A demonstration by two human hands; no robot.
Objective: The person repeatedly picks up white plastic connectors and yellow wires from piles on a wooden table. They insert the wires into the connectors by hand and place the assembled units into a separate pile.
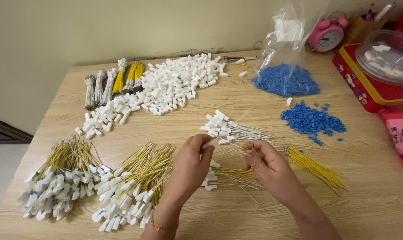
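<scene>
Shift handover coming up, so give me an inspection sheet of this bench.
Surface: light wooden table.
Job's things: left hand pinches a small white plastic connector; right hand holds a thin wire beside it; finished yellow-wire bundles with white ends at left; loose white connector pile; blue plastic bits.
Clutter: clear plastic bag, pink alarm clock, red tin.
Grippers: both hands closed on parts.
Cables: tied grey and yellow wire bundles.
Surroundings: plain cream wall.
</scene>
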